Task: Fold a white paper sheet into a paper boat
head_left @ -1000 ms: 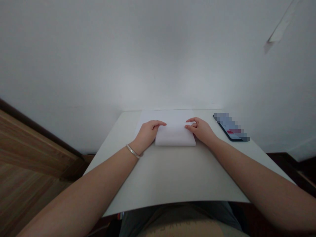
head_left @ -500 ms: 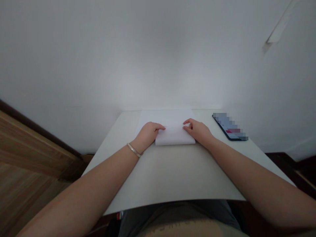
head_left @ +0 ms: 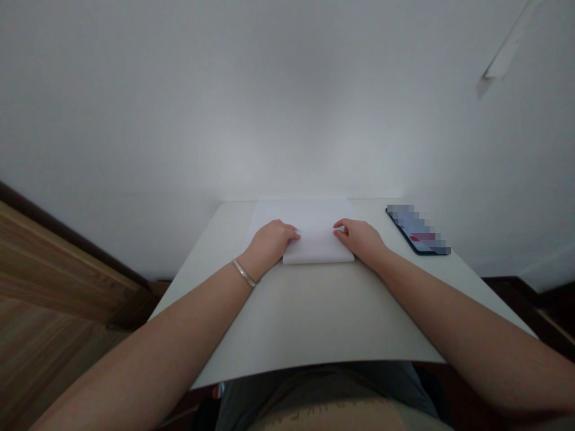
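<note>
A white sheet of paper [head_left: 305, 211] lies on the white table [head_left: 323, 317], its near part folded back over itself into a flap [head_left: 317, 248] with a rounded front edge. My left hand [head_left: 273, 240], a bangle on its wrist, is closed on the left side of the flap, thumb and forefinger near its upper edge. On the right side, my right hand [head_left: 360, 240] holds the same flap, thumb and curled forefinger close together at that edge. Both palms rest low over the paper's sides and hide them.
A phone [head_left: 418, 230] with a blurred screen lies at the table's right. The table's far edge meets a pale wall [head_left: 287, 108]. Wooden panelling [head_left: 58, 281] stands at the left, and my lap is under the near edge.
The left forefinger has come forward above the thumb at the flap's edge. My right forefinger has lowered slightly toward the thumb. Paper and phone stay in place.
</note>
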Action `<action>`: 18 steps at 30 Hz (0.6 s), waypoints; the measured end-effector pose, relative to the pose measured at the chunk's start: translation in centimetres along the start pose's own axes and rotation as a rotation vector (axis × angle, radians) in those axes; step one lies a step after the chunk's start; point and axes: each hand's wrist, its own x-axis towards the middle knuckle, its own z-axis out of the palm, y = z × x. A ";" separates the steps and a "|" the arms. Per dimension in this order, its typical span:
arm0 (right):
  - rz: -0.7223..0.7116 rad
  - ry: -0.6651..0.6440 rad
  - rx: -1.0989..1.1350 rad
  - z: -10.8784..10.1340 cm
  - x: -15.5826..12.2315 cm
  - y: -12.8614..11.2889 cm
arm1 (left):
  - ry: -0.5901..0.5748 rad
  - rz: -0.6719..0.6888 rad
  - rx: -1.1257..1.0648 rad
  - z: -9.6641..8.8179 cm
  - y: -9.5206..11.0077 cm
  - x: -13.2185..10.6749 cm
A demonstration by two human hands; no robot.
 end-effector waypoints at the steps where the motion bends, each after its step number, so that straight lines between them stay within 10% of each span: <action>1: -0.006 -0.003 0.003 0.0 0.0 0.1 | -0.017 0.003 0.016 -0.1 0.1 0.0; 18: -0.195 0.048 0.101 0.3 0.2 0.4 | -0.097 0.135 0.092 0.0 -0.5 0.8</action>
